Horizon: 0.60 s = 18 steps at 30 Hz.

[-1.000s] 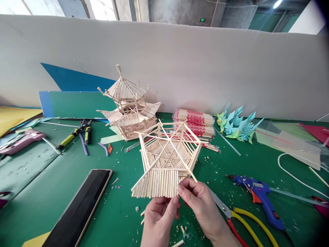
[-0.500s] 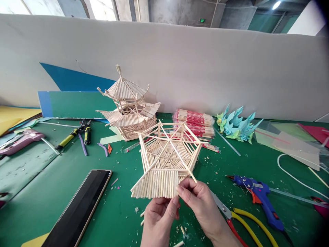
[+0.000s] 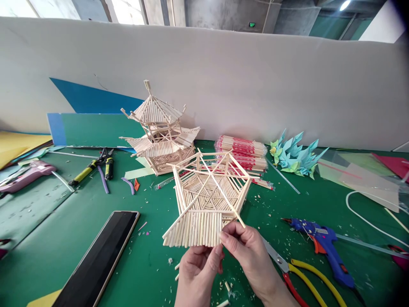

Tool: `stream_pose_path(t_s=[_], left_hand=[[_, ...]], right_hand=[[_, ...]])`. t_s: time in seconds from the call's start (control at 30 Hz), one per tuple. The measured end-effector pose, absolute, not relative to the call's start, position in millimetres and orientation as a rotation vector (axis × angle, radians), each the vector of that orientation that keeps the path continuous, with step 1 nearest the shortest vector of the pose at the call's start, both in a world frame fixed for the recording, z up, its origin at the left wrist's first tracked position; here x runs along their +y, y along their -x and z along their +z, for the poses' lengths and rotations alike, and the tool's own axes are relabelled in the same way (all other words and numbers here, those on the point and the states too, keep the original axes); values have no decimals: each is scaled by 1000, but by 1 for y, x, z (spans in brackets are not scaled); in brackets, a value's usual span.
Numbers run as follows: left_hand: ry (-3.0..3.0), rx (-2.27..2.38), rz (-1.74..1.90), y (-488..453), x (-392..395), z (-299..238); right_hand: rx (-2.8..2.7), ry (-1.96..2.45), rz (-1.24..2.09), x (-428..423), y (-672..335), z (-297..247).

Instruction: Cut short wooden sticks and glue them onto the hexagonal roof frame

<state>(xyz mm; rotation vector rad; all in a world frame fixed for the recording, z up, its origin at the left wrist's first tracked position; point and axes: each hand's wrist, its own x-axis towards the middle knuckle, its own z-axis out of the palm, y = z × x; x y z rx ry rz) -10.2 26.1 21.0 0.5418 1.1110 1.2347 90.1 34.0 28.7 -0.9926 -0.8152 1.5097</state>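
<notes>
I hold a hexagonal stick frame [image 3: 209, 192], made of thin pale wooden sticks, tilted up over the green table [image 3: 79, 221]. A flat fan-shaped panel of sticks [image 3: 193, 229] juts from its near edge. My left hand [image 3: 198, 268] grips that panel from below, thumb pressed near its right corner. My right hand [image 3: 246, 251] pinches the frame's near right edge beside the panel. Behind the frame stands a finished two-tier stick pagoda [image 3: 158, 132].
A bundle of wrapped chopsticks [image 3: 243, 153] and paper cranes [image 3: 295, 155] lie at the back. A blue glue gun [image 3: 322, 245] and yellow-handled pliers [image 3: 300, 277] lie right. A phone [image 3: 99, 258], cutters [image 3: 96, 164] and a pink glue gun [image 3: 27, 172] lie left.
</notes>
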Motion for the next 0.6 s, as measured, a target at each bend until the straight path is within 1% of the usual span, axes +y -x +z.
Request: stream_pose_path(t_s=[0.6], left_hand=[[-553,1113,1215,11,24,20]], right_hand=[[-799,1051,1490,31,-89,29]])
